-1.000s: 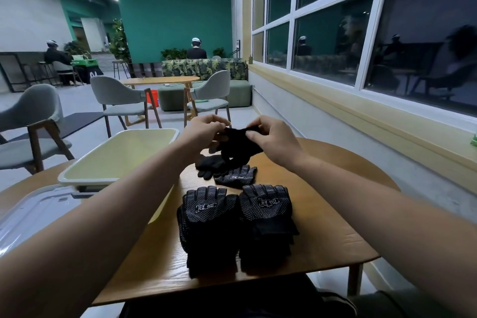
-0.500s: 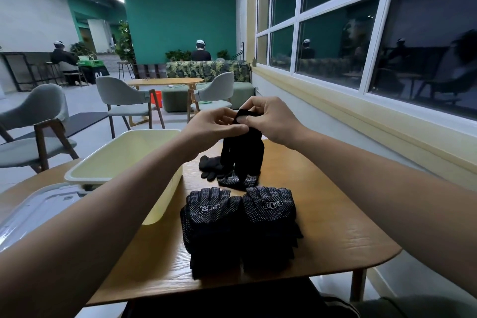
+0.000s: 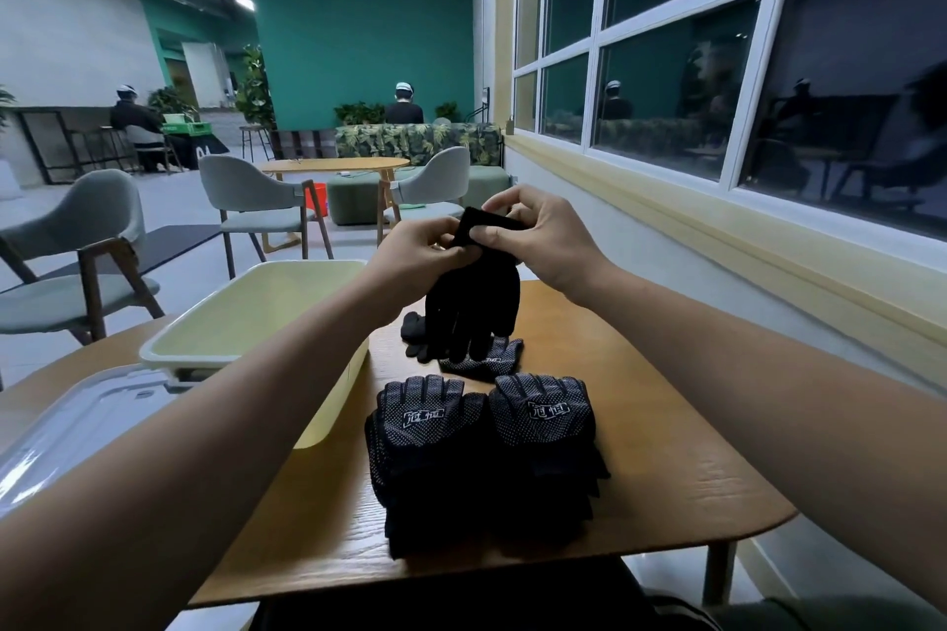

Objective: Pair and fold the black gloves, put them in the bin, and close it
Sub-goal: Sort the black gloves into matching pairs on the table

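Left hand (image 3: 417, 254) and right hand (image 3: 543, 241) pinch a glove's (image 3: 474, 307) cuff mid-frame, fingers gripping so it hangs straight, likely for pairing.

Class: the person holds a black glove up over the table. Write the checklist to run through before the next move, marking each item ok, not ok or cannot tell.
1. Left hand and right hand both pinch the held glove at its cuff: ok.
2. Held glove is a matched pair, not a single: cannot tell.
3. Bin open, lid off beside it: ok.
4. All gloves paired: not ok; loose gloves lie on the table.
5. Glove stacks inside the bin: not ok.
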A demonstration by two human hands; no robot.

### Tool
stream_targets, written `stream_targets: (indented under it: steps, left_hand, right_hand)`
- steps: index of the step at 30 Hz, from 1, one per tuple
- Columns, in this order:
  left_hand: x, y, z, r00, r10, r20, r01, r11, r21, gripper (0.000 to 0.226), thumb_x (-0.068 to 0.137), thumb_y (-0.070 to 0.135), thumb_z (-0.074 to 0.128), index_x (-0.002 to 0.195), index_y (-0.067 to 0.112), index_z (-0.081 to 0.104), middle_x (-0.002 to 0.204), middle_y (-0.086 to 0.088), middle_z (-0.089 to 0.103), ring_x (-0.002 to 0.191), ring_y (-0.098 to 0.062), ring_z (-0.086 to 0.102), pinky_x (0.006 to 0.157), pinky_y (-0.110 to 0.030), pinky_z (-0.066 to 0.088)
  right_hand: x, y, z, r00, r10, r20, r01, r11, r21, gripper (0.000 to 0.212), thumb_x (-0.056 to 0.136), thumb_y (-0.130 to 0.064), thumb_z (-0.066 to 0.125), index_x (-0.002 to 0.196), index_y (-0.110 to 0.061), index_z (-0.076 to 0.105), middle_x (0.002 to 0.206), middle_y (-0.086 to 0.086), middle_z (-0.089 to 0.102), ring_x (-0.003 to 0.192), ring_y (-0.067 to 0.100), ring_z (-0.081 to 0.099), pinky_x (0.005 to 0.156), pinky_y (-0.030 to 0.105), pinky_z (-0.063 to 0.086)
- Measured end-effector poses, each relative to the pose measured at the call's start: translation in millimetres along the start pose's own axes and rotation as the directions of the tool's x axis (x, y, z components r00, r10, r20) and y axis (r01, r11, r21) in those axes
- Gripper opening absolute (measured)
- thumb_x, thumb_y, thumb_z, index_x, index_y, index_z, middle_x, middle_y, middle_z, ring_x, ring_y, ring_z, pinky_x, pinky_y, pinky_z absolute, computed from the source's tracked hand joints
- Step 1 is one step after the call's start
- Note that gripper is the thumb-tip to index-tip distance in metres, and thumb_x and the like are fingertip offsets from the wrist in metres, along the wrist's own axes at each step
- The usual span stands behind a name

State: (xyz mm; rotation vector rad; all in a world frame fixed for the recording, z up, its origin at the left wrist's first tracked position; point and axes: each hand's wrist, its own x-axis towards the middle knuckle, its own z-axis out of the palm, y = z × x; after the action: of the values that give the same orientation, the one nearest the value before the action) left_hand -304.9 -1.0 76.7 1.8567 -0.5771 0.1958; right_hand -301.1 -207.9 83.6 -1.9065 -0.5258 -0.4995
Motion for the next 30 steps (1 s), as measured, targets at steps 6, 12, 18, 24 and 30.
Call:
stream_targets:
  steps: [6,12,18,24,30]
  left_hand:
    - [-4,7,-2,0.999,-0.005,-0.041,0.003,0.998,-0.055,0.016,0.097,0.025,0.077,0.112,0.019,0.08,0.11,-0.024,0.075,0.096,-0.025,0.073,0.101,-0.055,0.055]
    - [-7,8,-8,0.995,0.006,-0.103,-0.003,1.0,0.029,0.013,0.096,0.02,0.077,0.107,0.014,0.079,0.091,-0.012,0.072,0.083,-0.015,0.068,0.091,-0.046,0.059]
    - [-11,10,-12,0.982,0.105,-0.157,-0.08,0.985,0.155,0.005,0.095,0.014,0.077,0.099,0.011,0.075,0.078,-0.003,0.066,0.069,-0.007,0.059,0.068,-0.024,0.052]
    - [-32,10,-13,0.974,0.216,-0.072,-0.184,0.934,0.307,0.006,0.092,0.014,0.077,0.094,0.018,0.074,0.08,0.005,0.07,0.072,-0.004,0.06,0.067,-0.017,0.05]
    - [-64,-5,-17,0.95,0.311,-0.012,-0.269,0.841,0.469,0.016,0.085,0.009,0.083,0.089,0.021,0.073,0.078,0.01,0.071,0.075,-0.008,0.064,0.07,-0.016,0.047]
  right_hand:
    - [-7,6,-1,0.996,0.068,-0.056,-0.065,0.996,0.06,0.035,0.094,-0.052,0.072,0.104,-0.019,0.069,0.096,0.015,0.074,0.087,0.027,0.072,0.072,0.038,0.057]
    - [-23,8,0,0.943,0.098,-0.318,-0.097,0.995,0.019,0.037,0.104,-0.046,0.057,0.088,-0.012,0.057,0.081,0.014,0.066,0.076,0.03,0.063,0.075,0.048,0.05]
    - [-57,-6,33,0.805,0.402,0.437,-0.574,0.716,0.397,0.081,0.106,-0.069,0.029,0.095,0.0,0.071,0.085,0.021,0.073,0.076,0.032,0.071,0.067,0.037,0.051]
    - [-65,15,59,0.585,0.274,0.763,-0.795,0.376,0.475,0.12,0.088,-0.094,0.03,0.15,0.006,0.049,0.145,0.031,0.058,0.134,0.041,0.06,0.106,0.046,0.05]
    - [-58,21,71,0.69,0.317,0.651,-0.723,0.337,0.603,0.102,0.073,-0.077,0.053,0.142,-0.003,0.063,0.143,0.026,0.061,0.132,0.041,0.06,0.124,0.049,0.034]
